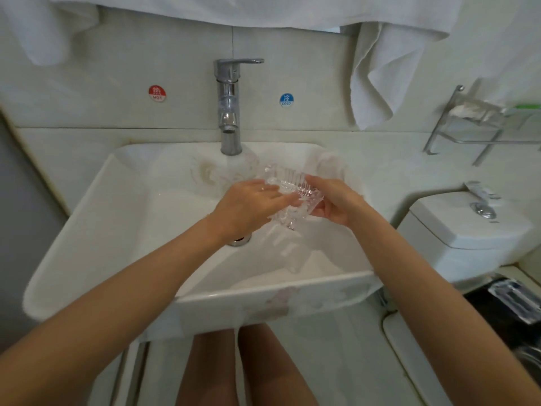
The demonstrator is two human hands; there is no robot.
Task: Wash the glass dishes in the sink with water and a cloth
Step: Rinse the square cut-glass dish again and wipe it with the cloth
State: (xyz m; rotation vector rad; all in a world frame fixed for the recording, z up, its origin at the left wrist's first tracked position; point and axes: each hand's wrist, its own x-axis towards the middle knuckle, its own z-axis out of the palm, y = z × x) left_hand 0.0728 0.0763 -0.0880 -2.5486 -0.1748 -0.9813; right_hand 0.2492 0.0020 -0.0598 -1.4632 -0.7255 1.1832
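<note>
The glass dish [288, 197] is held in the air over the sink [87, 230], just below the tap [229, 112] at 12 o'clock and above and to the right of the drain [240, 240]. The right hand [336, 200] grips its 3 o'clock edge, fingers [319, 210] curled under the ribbed wall and thumb on top. The left hand [248, 205] lies across the 9 o'clock side with fingers [281, 200] nearly straight, resting on the glass and not clasping it. No cloth shows in either hand, and I cannot tell whether water is running.

The main risk is a slip. Wet ribbed glass is held by one real grip, so a firm rub from the flat left hand could twist the dish out of the right and drop it onto the hard basin, chipping or cracking it. Faint ribbed shapes in the basin toward 5 o'clock may be another glass piece; if so, a fall could break both. Lifting the dish toward 12 o'clock could also knock its rim on the metal spout. A broken edge would then cut bare fingers
</note>
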